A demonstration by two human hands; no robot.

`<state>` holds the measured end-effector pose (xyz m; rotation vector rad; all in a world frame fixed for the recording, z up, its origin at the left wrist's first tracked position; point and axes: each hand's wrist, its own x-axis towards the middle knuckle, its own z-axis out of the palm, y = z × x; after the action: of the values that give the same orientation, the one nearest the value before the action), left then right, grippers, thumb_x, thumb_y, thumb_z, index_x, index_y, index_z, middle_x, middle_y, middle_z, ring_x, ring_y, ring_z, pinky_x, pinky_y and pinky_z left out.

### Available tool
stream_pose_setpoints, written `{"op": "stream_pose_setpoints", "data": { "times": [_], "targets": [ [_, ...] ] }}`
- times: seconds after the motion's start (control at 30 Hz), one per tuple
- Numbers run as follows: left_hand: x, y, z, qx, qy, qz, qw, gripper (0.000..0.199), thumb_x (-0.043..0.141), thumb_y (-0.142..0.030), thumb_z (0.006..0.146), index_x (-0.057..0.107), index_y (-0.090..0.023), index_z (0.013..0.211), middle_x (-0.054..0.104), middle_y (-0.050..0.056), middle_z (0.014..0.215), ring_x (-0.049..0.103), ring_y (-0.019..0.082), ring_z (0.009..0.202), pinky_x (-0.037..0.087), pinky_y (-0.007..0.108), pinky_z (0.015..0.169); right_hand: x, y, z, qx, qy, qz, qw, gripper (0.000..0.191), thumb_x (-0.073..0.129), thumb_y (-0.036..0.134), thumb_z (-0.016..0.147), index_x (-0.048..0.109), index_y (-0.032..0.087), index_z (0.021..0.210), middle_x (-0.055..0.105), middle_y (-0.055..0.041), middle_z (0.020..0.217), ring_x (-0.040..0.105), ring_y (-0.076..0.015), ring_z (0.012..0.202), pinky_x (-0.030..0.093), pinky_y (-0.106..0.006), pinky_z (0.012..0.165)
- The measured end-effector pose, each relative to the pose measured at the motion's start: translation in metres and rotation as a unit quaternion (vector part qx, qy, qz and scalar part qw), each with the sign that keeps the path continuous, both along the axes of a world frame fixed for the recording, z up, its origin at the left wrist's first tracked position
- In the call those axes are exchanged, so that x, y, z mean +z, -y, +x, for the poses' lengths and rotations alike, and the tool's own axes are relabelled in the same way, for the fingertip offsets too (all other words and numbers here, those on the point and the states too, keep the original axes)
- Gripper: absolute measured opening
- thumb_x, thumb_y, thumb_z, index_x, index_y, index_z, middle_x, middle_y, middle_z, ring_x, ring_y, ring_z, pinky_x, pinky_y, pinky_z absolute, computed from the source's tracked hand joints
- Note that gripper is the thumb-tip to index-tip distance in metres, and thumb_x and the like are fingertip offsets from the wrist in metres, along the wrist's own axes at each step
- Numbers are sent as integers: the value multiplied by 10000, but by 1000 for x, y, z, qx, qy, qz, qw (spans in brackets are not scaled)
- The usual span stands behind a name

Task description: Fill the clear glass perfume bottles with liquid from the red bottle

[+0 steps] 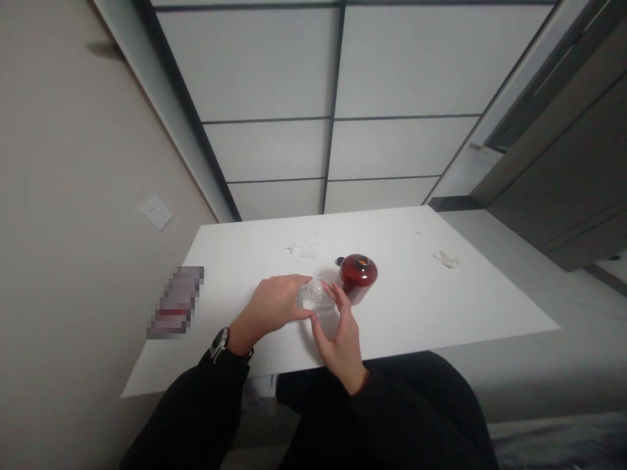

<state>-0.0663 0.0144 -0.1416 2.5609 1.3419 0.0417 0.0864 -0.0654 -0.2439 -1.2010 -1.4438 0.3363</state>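
A clear, transparent bottle (318, 301) with a narrow neck stands near the front of the white table, seen from above. My left hand (275, 303) is closed around its left side, with the thumb in front and the fingers behind. From the right, my right hand (340, 343) curves its thumb and fingers about the same bottle, the thumb tip meeting my left thumb. Just right of the bottle, close to my right fingertips, is a red-brown, round-shouldered bottle (355, 277) with an open top. A small black piece (339, 261), perhaps its cap, lies behind it.
Crumpled clear plastic (309, 245) lies at the back of the white table (416, 300), and a whitish scrap (445, 260) at the right. A blurred-out flat object (176, 303) sits on the left edge. A wall borders the left side; panelled doors stand behind.
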Motion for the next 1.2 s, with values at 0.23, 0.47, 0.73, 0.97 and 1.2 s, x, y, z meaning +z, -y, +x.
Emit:
{"op": "stream_pose_setpoints", "data": {
  "times": [0.23, 0.47, 0.73, 0.97, 1.2],
  "targets": [
    [1, -1, 1, -6, -12, 13, 1000, 610, 774, -515, 885, 634, -241, 1412, 698, 88, 1440, 693, 334, 1286, 572, 448, 1052, 2, -4, 1, -1, 0, 2, 1000, 541, 616, 297, 1002, 479, 193, 1515, 655, -179, 1457, 638, -316, 1355, 528, -579, 1145],
    [5, 0, 3, 6, -1, 6, 1000, 521, 753, -415, 876, 653, -282, 1369, 715, 38, 1418, 699, 312, 1267, 581, 408, 994, 4, -16, -7, -5, -11, 38, 999, 420, 592, 297, 1001, 553, 195, 1406, 678, -160, 1370, 632, -293, 1294, 519, -542, 1120],
    [5, 0, 5, 14, 2, 2, 1000, 501, 728, -458, 860, 671, -281, 1326, 741, 35, 1369, 719, 305, 1216, 579, 393, 979, 8, -37, -23, -96, -70, 7, 993, 204, 613, 397, 993, 636, 197, 1030, 697, -85, 978, 633, -260, 951, 537, -439, 885],
    [8, 2, 8, 18, -9, 2, 1000, 536, 718, -456, 870, 653, -240, 1356, 731, 77, 1379, 714, 328, 1220, 578, 435, 998, 7, -32, -22, -55, -74, 22, 996, 260, 516, 345, 1046, 679, 189, 1175, 702, -131, 1182, 656, -264, 1130, 529, -465, 1023],
    [8, 1, 7, 26, -15, -7, 1000, 544, 730, -414, 867, 649, -238, 1375, 729, 70, 1388, 709, 321, 1239, 570, 438, 1034, 0, -29, -23, -47, -58, 21, 997, 585, 531, 308, 1017, 395, 218, 1579, 641, -165, 1374, 638, -290, 1255, 531, -545, 1078]
  ]
}}
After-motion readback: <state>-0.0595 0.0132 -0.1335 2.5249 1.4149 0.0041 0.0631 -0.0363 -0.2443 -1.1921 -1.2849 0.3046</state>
